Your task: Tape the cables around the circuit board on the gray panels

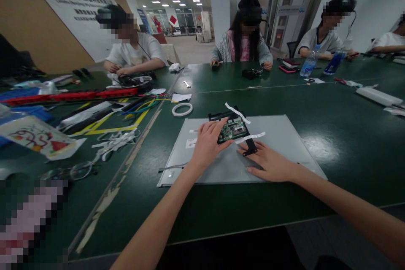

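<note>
My left hand (209,140) spans the left side of a green circuit board (233,129), fingers over its far part and thumb along its near edge. The board sits in a black frame (249,147), whose arm reaches toward my right hand. Two white tape strips (253,137) stick out from the frame and board. With fingers spread, my right hand (267,162) lies on the grey panel (284,135), its fingertips at the black arm and partly hidden by it. Beneath both hands, the flat panel rests on the green table.
A white tape roll (182,109) lies beyond the panel's left corner. Cables (139,107), glasses (81,171) and a printed bag (41,135) crowd the left. Several people in headsets sit across the table, with a water bottle (310,61) at the right.
</note>
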Motion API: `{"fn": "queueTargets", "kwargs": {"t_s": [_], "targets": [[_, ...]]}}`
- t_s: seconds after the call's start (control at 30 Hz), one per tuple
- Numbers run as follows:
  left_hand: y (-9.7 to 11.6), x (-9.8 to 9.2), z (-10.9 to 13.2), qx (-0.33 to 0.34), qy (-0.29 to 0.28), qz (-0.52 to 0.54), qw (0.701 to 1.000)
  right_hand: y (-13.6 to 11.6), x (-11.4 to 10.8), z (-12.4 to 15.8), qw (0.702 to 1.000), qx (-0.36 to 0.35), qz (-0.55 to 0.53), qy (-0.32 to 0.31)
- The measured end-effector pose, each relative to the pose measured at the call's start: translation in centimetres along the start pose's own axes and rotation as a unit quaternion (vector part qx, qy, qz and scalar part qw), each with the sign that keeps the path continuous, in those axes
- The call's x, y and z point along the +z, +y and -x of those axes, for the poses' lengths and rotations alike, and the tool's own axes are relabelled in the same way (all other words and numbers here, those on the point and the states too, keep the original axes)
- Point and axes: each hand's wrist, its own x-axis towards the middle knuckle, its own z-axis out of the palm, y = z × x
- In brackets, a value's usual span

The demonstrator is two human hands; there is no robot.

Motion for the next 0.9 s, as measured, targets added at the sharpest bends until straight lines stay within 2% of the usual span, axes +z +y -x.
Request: {"fn": "queueTargets", "kwargs": {"t_s": [0.2, 0.27, 0.33, 0.4, 0.47, 0.53, 0.57, 0.6, 0.77, 0.9], "targets": [[-0.6, 0.7, 0.2, -0.015, 0.009, 0.017, 1.000, 0.5, -0.4, -1.1, 0.998, -0.039, -0.059, 0.005], [-0.7, 1.0, 0.2, -0.023, 0.015, 0.022, 0.999, 0.9, -0.2, -1.2, 0.992, -0.018, -0.121, 0.027], [-0.7, 1.3, 0.3, -0.028, 0.015, 0.028, 0.999, 1.8, 0.2, -1.2, 0.976, 0.051, -0.192, 0.084], [-0.6, 1.5, 0.3, -0.032, 0.009, 0.035, 0.999, 3.1, 0.8, -1.1, 0.936, 0.158, -0.263, 0.175], [-0.2, 1.6, 0.4, -0.033, -0.005, 0.042, 0.999, 4.4, 1.3, -1.1, 0.866, 0.245, -0.341, 0.271], [0.3, 1.8, 0.4, -0.026, -0.029, 0.043, 0.998, 5.3, 1.7, -1.1, 0.802, 0.279, -0.419, 0.322], [0.5, 1.8, 0.5, -0.018, -0.043, 0.041, 0.998, 5.5, 1.8, -1.2, 0.785, 0.281, -0.441, 0.331], [0.7, 1.9, 0.5, -0.010, -0.058, 0.036, 0.998, 5.7, 1.9, -1.2, 0.783, 0.283, -0.445, 0.331], [1.3, 2.4, 0.9, 0.020, -0.121, 0.003, 0.992, 5.4, 1.9, -1.3, 0.838, 0.293, -0.362, 0.283], [1.6, 2.4, 1.0, 0.028, -0.143, -0.022, 0.989, 5.5, 2.0, -1.2, 0.848, 0.291, -0.351, 0.271]]}}
